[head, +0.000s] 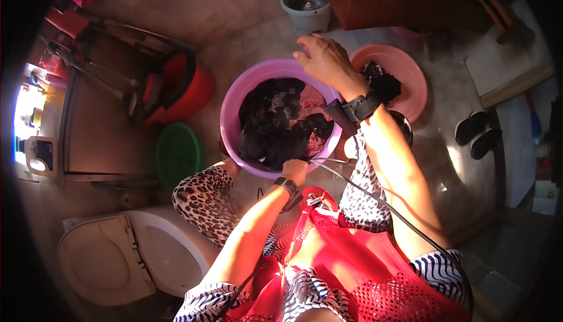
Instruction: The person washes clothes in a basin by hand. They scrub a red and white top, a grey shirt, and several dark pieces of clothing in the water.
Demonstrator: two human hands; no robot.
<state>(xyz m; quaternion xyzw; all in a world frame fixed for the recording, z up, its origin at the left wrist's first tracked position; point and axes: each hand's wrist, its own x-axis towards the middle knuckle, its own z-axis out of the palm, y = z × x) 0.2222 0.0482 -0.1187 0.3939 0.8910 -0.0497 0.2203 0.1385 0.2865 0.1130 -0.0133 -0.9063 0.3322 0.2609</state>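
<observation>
Before me on the floor stands a purple plastic basin (227, 115) holding dark wet-looking clothes (275, 139) and a red-and-white checked cloth (311, 102). My left hand (295, 170) is curled at the basin's near rim, beside the dark clothes. Its fingertips are hidden, so whether it grips the rim or cloth does not show. Above the basin's far right side hovers my right hand (325, 60), fingers bent and apart, with nothing seen in them. A pink basin (413, 89) with a few black garments (385, 87) stands beyond my right wrist.
A grey bucket with an inner basket (308, 7) stands at the far side. To the left are a red bucket (193, 93), a green basin (178, 155) and a toilet (167, 251). Black slippers (477, 133) lie right. A cable (374, 199) crosses my right arm.
</observation>
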